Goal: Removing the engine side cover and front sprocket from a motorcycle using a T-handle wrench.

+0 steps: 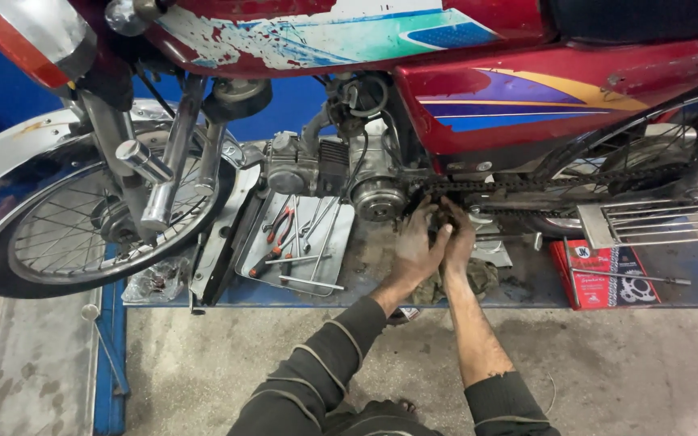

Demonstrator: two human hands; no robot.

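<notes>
A: Under the red motorcycle (527,89), at the front end of the drive chain (527,184), both hands meet. Left hand (416,246) lies spread, fingers up against the underside of the engine (341,173) and the chain's front end. Right hand (458,242) sits just beside it, touching it, fingers curled in toward the same spot.

B: Grip state?

A: Left: fingers extended, pressed flat, not closed round anything visible. Right: fingers bent, but what they hold, if anything, cannot be told; the fingertips are lost in shadow behind the left hand.

B: Chain relative to the grip?

A: Its long axis runs level, away to the right of both hands toward the rear wheel (648,153). The front end lies directly above and ahead of the fingertips. The right hand is the nearer to the chain run; the left is nearer to the engine.

B: Around the hands?

A: To the left of the grip, a metal tray (256,258) with pliers and rods. Below the wrists, a dirty rag (478,278). Well to the right, a red box (599,282) with a thin rod across it, under the chrome footrest grille (656,222).

B: Hidden?

A: The contact point itself, the front sprocket, and the wheel's far side are cut off or dark.
</notes>
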